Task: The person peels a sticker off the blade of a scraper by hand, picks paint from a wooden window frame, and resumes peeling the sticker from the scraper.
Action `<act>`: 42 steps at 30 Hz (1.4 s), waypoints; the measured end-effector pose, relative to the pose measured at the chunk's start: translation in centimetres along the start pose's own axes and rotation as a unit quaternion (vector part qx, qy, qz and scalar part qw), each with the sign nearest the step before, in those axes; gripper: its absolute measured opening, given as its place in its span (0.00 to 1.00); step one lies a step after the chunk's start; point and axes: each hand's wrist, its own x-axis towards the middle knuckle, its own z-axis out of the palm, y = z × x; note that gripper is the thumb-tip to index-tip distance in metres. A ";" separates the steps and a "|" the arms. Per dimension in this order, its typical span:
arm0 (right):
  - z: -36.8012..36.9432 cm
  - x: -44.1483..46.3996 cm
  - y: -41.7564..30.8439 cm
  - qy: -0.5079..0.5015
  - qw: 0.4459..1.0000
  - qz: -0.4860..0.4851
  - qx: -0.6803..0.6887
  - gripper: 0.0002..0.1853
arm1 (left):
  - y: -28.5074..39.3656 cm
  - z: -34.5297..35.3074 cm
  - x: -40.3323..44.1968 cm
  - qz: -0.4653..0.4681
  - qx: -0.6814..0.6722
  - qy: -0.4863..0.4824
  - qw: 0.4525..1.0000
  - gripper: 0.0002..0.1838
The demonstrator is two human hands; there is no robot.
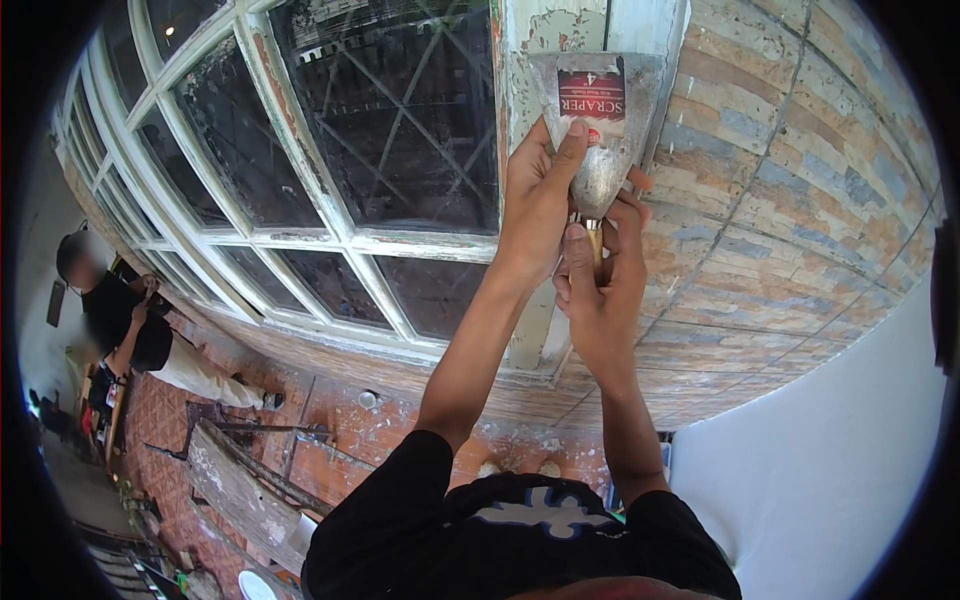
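Note:
A wide metal scraper point(602, 170) with a red and black label points blade-up against the window frame point(527, 25), whose pale paint is chipped. Its wooden handle is wrapped by the fingers of my right hand point(606, 270), thumb lying along it. My left hand point(540, 195) grips the left side of the blade, with the thumb on the label and the other fingers mostly hidden behind. The blade's broad edge lies over the painted upright between the glass panes and the tiled wall; whether it touches the paint I cannot tell.
Stone-look tiles point(760, 190) cover the wall on the right. Glass panes point(400, 120) fill the left. Behind at far left, another person point(125, 310) stands by the window. A worn wooden plank point(240, 490), a small cup point(368, 399) and paint flakes are on the floor.

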 end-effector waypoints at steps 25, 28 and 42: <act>3.9 -1.5 0.1 0.058 0.995 0.018 0.082 0.13 | 0.5 -2.1 -0.3 0.017 0.059 -0.011 0.998 0.16; 3.9 -1.8 -0.5 0.065 0.993 0.026 0.099 0.12 | -0.4 -2.8 0.0 0.044 0.100 -0.017 0.994 0.17; 0.1 -0.8 -2.6 0.075 0.995 0.038 -0.053 0.22 | -0.9 0.2 0.7 0.043 -0.020 0.005 0.999 0.17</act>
